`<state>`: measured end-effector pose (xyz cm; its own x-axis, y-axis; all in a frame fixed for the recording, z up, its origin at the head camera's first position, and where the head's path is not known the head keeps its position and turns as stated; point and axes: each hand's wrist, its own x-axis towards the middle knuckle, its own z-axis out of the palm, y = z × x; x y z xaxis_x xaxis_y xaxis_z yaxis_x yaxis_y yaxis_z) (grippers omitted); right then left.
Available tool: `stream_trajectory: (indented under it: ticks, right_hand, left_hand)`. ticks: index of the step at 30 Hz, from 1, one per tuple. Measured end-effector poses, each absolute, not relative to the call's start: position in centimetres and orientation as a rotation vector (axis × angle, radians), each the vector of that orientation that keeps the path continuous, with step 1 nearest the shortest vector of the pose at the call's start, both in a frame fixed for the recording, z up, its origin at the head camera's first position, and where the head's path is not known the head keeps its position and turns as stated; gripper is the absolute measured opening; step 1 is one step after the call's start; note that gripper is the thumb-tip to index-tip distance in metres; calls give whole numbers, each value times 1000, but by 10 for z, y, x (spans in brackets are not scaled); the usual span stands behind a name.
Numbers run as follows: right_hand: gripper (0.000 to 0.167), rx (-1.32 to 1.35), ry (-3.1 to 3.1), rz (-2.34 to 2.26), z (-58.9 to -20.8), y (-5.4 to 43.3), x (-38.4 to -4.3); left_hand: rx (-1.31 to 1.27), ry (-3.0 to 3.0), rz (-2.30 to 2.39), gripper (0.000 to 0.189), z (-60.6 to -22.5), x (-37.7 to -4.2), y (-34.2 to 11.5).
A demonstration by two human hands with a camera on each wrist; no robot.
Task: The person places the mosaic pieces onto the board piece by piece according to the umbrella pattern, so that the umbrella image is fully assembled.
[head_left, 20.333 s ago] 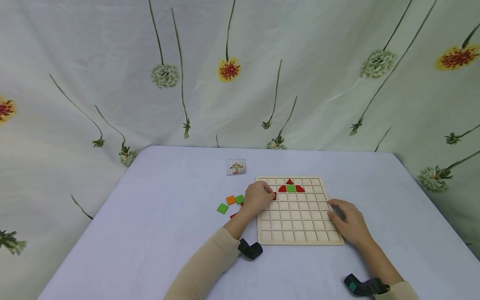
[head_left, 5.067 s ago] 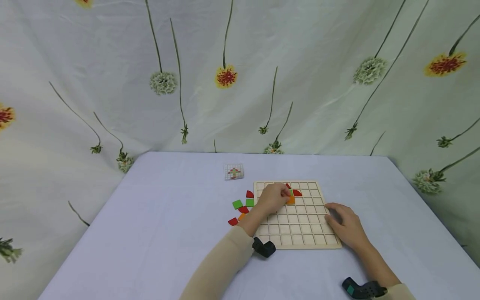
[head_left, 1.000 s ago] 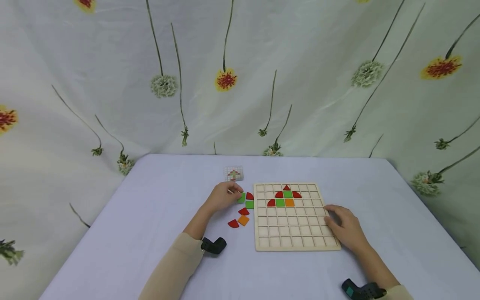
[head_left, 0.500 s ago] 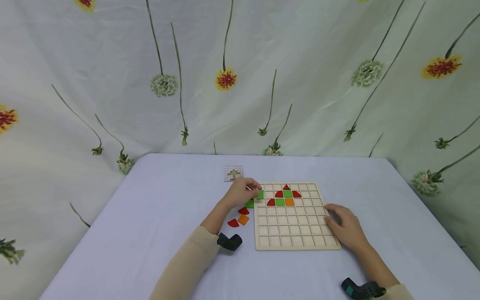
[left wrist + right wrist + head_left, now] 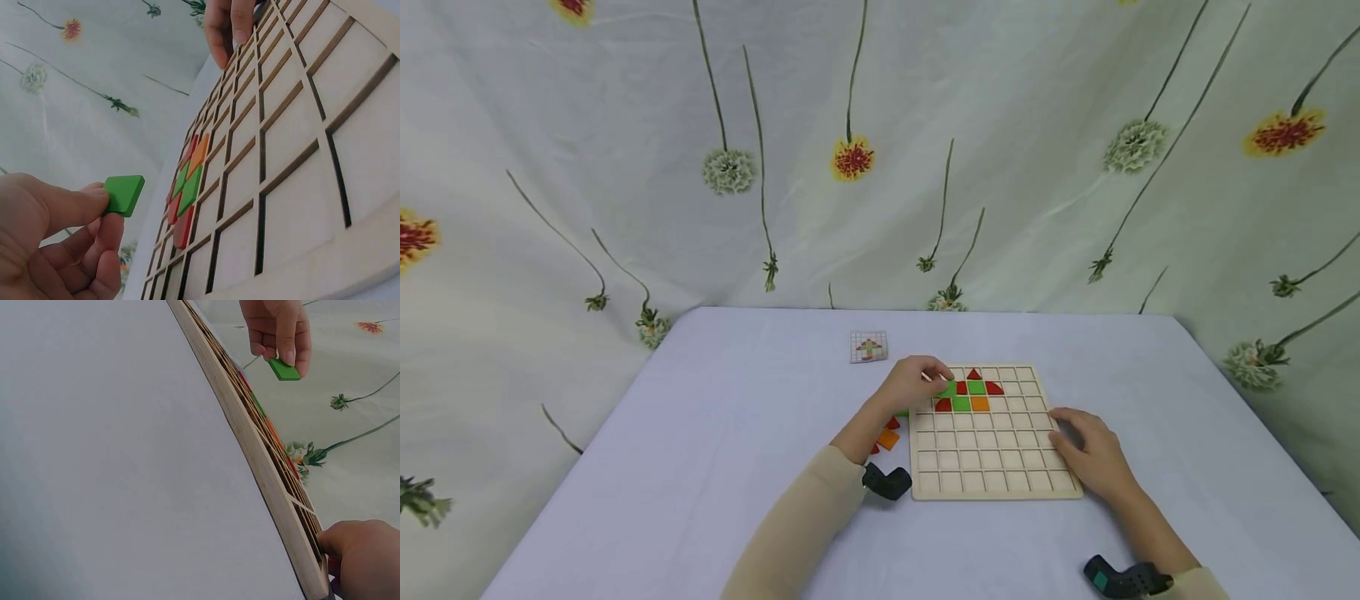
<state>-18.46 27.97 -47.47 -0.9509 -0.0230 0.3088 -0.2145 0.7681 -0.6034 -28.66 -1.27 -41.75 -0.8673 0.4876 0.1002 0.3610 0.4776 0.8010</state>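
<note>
Pinching a green square tile (image 5: 125, 195), my left hand (image 5: 912, 385) hangs above the far left of the wooden grid board (image 5: 981, 458); the inlaid orange tile (image 5: 980, 404) lies near-right, my loosely spread right hand (image 5: 1094, 447) touching the right edge.

Flat green square tile (image 5: 947, 389) pinched by left hand (image 5: 912, 383) above far-left part of pale wooden gridded board (image 5: 996, 454). Board's right edge touched by right hand (image 5: 1093, 450). Orange square tile (image 5: 888, 439) seen left of board; small printed grid card (image 5: 868, 346) farther off.
</note>
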Motion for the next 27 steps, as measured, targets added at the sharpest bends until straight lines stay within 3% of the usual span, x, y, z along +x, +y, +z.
stream_trajectory:
  ticks: [27]
  right_hand:
    - [36,183,-2694,935,-476,279,-185]
  left_hand:
    - [725,2537,1311,13,-421,-274,45]
